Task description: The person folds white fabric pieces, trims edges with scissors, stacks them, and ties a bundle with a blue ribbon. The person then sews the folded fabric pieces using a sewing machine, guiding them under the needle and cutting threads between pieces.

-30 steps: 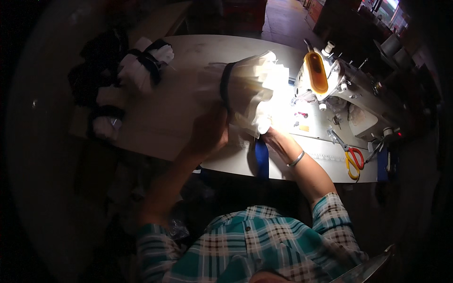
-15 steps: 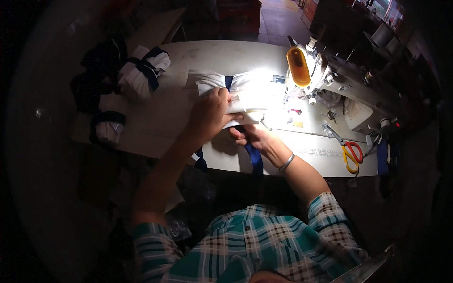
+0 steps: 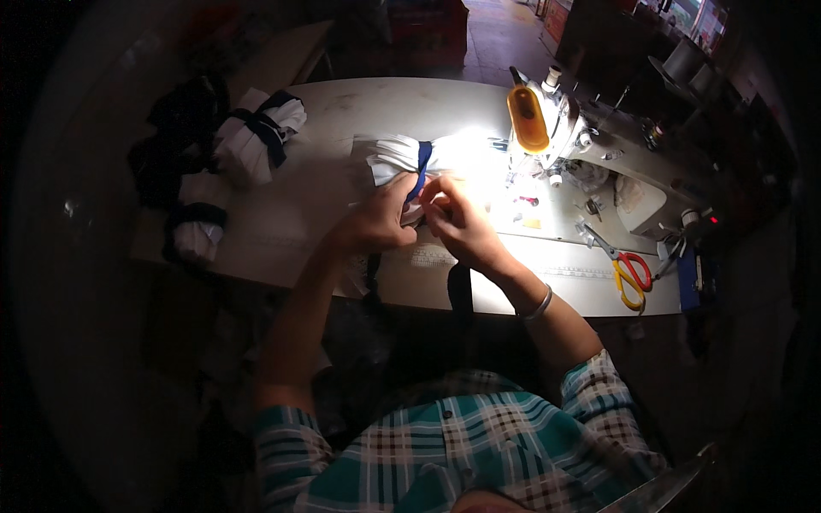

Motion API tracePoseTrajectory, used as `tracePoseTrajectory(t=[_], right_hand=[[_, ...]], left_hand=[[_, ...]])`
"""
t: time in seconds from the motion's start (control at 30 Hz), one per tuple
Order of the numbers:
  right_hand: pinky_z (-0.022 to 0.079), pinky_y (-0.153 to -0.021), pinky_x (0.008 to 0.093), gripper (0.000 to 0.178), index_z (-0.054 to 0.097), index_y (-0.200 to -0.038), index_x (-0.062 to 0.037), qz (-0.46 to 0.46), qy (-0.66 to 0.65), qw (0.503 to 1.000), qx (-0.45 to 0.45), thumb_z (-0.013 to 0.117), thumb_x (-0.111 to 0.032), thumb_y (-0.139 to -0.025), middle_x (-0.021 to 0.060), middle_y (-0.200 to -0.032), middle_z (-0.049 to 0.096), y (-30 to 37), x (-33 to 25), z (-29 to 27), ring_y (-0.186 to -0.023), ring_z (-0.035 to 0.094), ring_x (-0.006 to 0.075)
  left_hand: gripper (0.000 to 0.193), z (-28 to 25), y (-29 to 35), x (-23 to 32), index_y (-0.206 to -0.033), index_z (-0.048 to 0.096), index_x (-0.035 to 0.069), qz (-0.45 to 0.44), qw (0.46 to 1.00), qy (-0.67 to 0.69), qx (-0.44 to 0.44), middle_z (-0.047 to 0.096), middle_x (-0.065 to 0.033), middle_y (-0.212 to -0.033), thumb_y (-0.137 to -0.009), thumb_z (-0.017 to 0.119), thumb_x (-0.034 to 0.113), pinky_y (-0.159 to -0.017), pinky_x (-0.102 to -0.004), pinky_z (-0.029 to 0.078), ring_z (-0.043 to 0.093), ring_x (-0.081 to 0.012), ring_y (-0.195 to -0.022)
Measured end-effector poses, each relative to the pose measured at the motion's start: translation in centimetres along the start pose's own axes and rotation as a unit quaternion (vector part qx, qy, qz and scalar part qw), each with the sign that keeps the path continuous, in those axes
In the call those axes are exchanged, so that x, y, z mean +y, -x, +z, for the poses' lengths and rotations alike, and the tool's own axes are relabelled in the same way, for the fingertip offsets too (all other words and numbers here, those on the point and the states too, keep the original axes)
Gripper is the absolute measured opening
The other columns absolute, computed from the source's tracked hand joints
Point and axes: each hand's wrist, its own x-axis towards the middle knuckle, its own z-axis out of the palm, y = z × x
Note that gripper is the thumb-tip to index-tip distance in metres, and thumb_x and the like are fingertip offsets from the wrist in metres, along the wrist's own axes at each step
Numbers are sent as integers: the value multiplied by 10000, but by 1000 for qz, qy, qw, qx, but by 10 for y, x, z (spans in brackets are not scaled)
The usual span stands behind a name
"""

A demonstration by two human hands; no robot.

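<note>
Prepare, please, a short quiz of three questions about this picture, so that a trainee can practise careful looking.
1. True or false: the scissors lie farther right than the right hand.

2. Which colour is the strap that crosses the white bundle at the hands?
A) Yellow
B) Blue
C) Red

3. Fill in: the silver-coloured bracelet is on the person's ____ wrist.

Key: 1. True. 2. B. 3. Right.
</note>
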Motion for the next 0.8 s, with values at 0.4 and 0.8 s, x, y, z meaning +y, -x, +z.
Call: tracePoseTrajectory(t=[0.4, 0.8], right_hand=[[480, -519, 227, 208, 573, -994, -18, 82, 63, 994, -32, 463, -189, -1039, 49, -790, 613, -17, -45, -46, -661, 607, 93], [402, -637, 226, 205, 518, -927, -44, 13, -11, 999, 33, 590, -226, -988, -27, -766, 483, -26, 16, -27, -706, 428, 70]], left_hand=[[249, 0, -15, -3, -1104, 525, -48, 122, 977, -126, 118, 543, -232, -1111, -855, 531, -30, -911, -449, 468, 566, -404, -1052], [421, 5, -20, 35, -1267, 449, -87, -53, 936, -334, 98, 553, -276, -1231, -893, 538, 85, -1024, -472, 445, 574, -406, -1146]])
